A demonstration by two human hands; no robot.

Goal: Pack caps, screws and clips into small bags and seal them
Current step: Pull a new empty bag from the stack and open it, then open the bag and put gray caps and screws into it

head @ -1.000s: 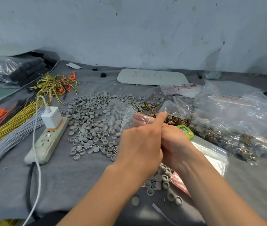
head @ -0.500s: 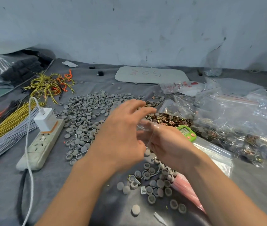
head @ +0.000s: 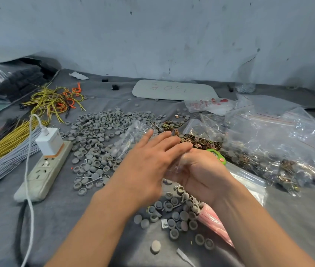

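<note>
My left hand [head: 147, 160] lies flat with straight fingers, reaching right over my right hand [head: 202, 172]. My right hand is cupped, its fingers curled round a small clear bag [head: 177, 166]; the bag's contents are hidden. A blurred piece of clear plastic [head: 131, 137] shows just beyond my left fingers. Grey caps [head: 99, 135] spread widely across the grey cloth, and a smaller heap of caps [head: 174, 211] with a few screws lies under my wrists. Brass clips [head: 199, 140] are piled behind my hands.
A power strip [head: 43, 170] with a white charger sits at the left, beside yellow and grey wire bundles [head: 4, 147]. Large clear bags of packed parts [head: 268, 151] fill the right. A green counter [head: 218, 155] and pink-striped empty bags [head: 212, 222] lie by my right hand.
My hands came down from holding the bag up together. My left hand let go, opened and now stretches flat across my right hand, which keeps the bag.
</note>
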